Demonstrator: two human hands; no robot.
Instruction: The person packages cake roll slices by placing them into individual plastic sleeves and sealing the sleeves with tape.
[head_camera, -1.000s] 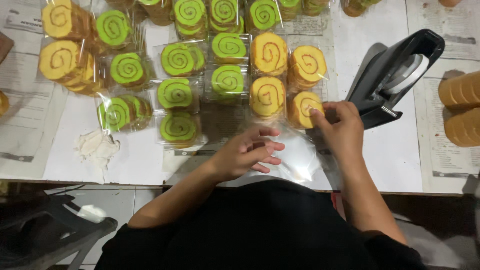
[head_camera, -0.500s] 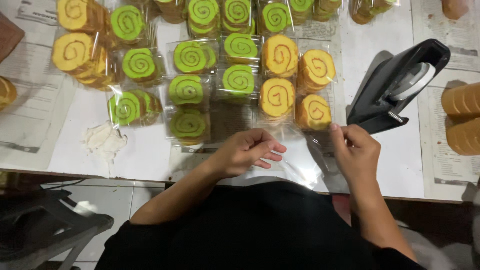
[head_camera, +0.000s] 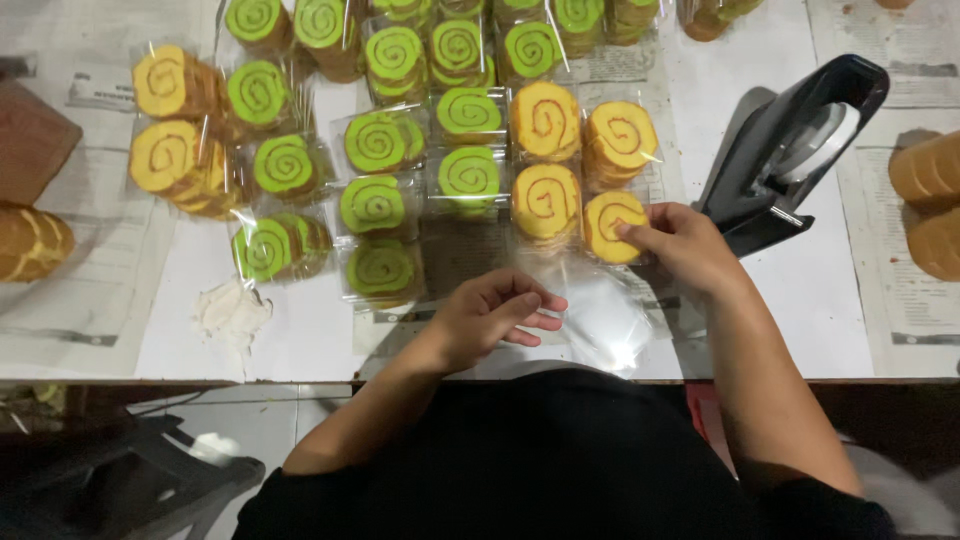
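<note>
My right hand (head_camera: 682, 245) reaches forward, its fingertips gripping the near edge of a yellow swirl roll pack (head_camera: 608, 222), the closest one in a column of wrapped yellow rolls (head_camera: 546, 200). My left hand (head_camera: 492, 315) rests with loosely curled, spread fingers on a stack of clear plastic bags (head_camera: 605, 320) at the table's near edge. Wrapped green swirl rolls (head_camera: 372, 205) lie in rows just beyond the left hand.
A black sealing machine (head_camera: 790, 150) stands right of my right hand. Unwrapped brown cake rolls (head_camera: 930, 200) lie at the far right and more rolls (head_camera: 30, 240) at the far left. A crumpled white scrap (head_camera: 230, 310) lies on the newspaper-covered table (head_camera: 860, 300).
My right hand drew back toward the table edge half a second ago and has returned forward onto the nearest yellow roll pack. My left hand has stayed on the plastic bags.
</note>
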